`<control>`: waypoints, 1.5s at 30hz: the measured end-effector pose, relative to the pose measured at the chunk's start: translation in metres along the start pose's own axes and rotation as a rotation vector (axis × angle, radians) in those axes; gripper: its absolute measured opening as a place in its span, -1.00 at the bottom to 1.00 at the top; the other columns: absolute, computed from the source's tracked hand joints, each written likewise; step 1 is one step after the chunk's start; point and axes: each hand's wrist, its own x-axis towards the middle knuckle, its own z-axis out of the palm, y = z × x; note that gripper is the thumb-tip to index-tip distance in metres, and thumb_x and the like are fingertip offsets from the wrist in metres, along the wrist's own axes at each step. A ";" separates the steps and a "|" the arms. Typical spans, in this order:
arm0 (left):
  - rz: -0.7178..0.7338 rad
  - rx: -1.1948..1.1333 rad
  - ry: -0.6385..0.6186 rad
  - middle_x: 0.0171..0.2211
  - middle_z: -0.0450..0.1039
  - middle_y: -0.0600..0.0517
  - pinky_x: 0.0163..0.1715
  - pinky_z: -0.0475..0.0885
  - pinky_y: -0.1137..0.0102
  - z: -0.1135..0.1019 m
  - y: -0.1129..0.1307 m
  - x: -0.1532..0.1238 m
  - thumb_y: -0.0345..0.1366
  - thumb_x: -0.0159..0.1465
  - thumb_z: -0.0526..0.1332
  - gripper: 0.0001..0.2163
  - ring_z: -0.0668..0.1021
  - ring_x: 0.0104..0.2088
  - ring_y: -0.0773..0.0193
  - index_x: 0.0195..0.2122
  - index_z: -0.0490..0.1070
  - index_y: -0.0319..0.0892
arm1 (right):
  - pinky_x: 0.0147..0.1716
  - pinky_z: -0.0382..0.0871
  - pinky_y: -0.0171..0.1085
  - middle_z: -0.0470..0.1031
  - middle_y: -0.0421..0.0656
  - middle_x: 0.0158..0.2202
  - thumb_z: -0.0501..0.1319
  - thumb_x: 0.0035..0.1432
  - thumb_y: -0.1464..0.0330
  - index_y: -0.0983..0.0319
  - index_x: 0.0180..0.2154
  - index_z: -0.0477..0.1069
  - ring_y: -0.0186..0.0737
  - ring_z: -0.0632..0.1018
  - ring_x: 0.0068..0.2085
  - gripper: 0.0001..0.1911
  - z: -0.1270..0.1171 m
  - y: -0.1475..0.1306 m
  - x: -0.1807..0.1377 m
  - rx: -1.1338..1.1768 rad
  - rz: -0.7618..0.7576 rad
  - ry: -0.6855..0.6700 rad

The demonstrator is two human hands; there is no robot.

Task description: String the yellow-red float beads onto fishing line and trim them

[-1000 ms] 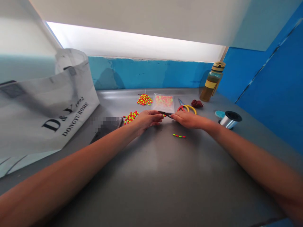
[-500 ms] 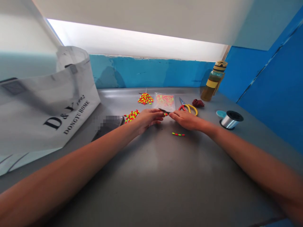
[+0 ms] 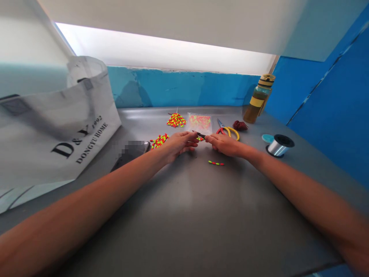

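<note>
My right hand [image 3: 221, 143] is closed around a slim dark tool [image 3: 201, 135] that points left; its exact kind is too small to tell. Fingertips of my left hand [image 3: 181, 145] pinch together at the tool's tip, and whatever they hold is hidden. Just below the tool, between both hands, a few red and yellow-green beads [image 3: 201, 139] show. A short row of red and green beads [image 3: 216, 163] lies on the table nearer to me. Left of my left hand is a loose pile of beads [image 3: 159, 141].
On the grey table [image 3: 184, 223] stand a bead bundle [image 3: 176, 120], a clear bag of beads [image 3: 199, 122], red-and-yellow-handled scissors [image 3: 228, 131], dark red cord [image 3: 240, 125], a wire spool [image 3: 280, 146], a teal disc [image 3: 268, 138], a bottle [image 3: 256, 103], a white tote bag [image 3: 86, 127] and a phone-like dark object [image 3: 127, 157].
The dark tool has tilted slightly, its right end a bit lower in my right hand. Both hands stay together at nearly the same spot; the whole view has shifted slightly.
</note>
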 end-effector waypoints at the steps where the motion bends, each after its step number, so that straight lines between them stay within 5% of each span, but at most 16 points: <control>1: 0.005 0.004 -0.001 -0.27 0.56 -0.07 -0.39 0.51 0.48 0.000 0.000 0.000 -0.20 0.23 0.37 -0.84 0.57 -0.35 0.32 -0.30 0.54 -0.19 | -0.41 0.21 -0.30 0.37 -0.18 -0.43 -0.09 0.45 0.05 0.24 -0.37 0.29 -0.30 0.37 -0.44 -0.51 0.000 0.001 0.000 0.014 0.008 -0.004; 11: 0.005 -0.028 -0.020 -0.29 0.58 -0.06 -0.38 0.49 0.48 -0.003 -0.001 0.001 -0.29 0.17 0.38 -0.89 0.59 -0.33 0.31 -0.30 0.54 -0.19 | -0.65 0.22 -0.37 0.33 -0.21 -0.45 -0.11 0.44 -0.01 0.21 -0.37 0.25 -0.39 0.35 -0.59 -0.49 0.002 0.006 0.002 0.115 0.090 -0.045; 28: 0.025 -0.026 -0.012 -0.39 0.55 -0.05 -0.33 0.55 0.42 -0.001 -0.003 0.006 -0.34 0.11 0.35 -0.94 0.57 -0.41 0.30 -0.41 0.53 -0.20 | -0.48 0.19 -0.33 0.34 -0.17 -0.41 -0.14 0.48 0.10 0.23 -0.40 0.24 -0.32 0.36 -0.45 -0.52 0.003 -0.009 -0.002 0.002 0.072 0.007; 45: 0.025 0.042 -0.019 -0.42 0.55 -0.09 -0.31 0.56 0.35 0.003 -0.005 0.003 -0.32 0.08 0.39 -0.91 0.56 -0.42 0.26 -0.45 0.53 -0.21 | -0.62 0.17 -0.35 0.31 -0.18 -0.48 -0.08 0.44 0.03 0.22 -0.43 0.24 -0.35 0.33 -0.56 -0.50 0.004 -0.008 0.000 0.114 0.194 0.080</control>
